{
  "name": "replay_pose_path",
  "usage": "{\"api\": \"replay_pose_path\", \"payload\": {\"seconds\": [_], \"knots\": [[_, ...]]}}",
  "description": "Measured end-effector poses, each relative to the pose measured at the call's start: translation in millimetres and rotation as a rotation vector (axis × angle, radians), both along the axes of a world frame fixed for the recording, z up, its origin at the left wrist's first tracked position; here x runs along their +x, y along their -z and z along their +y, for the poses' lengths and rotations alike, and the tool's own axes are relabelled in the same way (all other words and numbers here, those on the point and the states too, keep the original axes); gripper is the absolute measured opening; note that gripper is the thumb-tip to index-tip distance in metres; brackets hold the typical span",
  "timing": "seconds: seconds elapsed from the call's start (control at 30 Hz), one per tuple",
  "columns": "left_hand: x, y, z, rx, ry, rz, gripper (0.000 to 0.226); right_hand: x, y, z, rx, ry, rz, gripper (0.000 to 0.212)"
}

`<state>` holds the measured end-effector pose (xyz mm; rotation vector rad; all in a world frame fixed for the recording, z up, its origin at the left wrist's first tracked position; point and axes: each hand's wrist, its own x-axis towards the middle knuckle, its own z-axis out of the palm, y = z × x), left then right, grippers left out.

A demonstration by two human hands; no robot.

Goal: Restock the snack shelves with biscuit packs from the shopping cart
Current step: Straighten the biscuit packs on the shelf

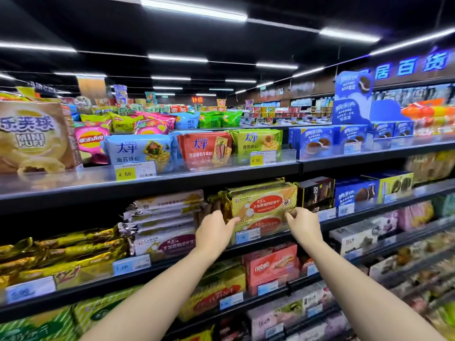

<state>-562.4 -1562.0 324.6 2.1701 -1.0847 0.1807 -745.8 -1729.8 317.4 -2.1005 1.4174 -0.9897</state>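
Left hand and right hand gripping opposite ends of yellow biscuit pack, at shelf edge.

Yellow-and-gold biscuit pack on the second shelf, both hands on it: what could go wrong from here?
1. The glossy yellow-and-gold foil biscuit pack sits atop another pack, held only at its ends by the left hand and right hand; it could slide forward over the shelf edge.
2. Pushing it sideways may knock the black box beside it.
3. The silver foil pack stack looks uneven and might topple.

Glossy yellow foil-look biscuit pack, matt dark metal-look shelf edge, shiny clear plastic price strip
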Motion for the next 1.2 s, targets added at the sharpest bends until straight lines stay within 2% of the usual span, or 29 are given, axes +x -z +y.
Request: {"api": "replay_pose_path", "payload": {"seconds": [0.13, 0.27, 0.4, 0.53, 0.67, 0.87, 1.07, 1.2], "knots": [[6, 16, 27, -0.058, 0.001, -0.133, 0.053, 5, 12, 31, 0.018, -0.027, 0.059, 0.026], [9, 45, 58, -0.158, 0.184, -0.28, 0.032, 13, 34, 73, 0.017, -0.055, 0.143, 0.027], [10, 91, 96, 0.031, 0.345, -0.3, 0.026, 25, 71, 120, 0.003, -0.121, 0.227, 0.025], [15, 145, 147, 0.298, 0.346, -0.329, 0.034, 35, 119, 169, 0.05, -0.282, 0.414, 0.028], [25, 189, 209, 0.542, 0.315, -0.267, 0.038, 44, 164, 223, 0.077, -0.452, 0.637, 0.03], [26, 247, 326, 0.83, 0.135, -0.1, 0.041, 68, 231, 305, 0.101, -0.754, 0.818, 0.034], [25, 281, 477, 0.971, -0.086, 0.112, 0.04, 117, 268, 419, 0.103, -1.016, 0.907, 0.039], [35, 285, 584, 0.963, -0.266, 0.223, 0.039, 171, 269, 512, 0.009, -1.196, 0.979, 0.042]]}}
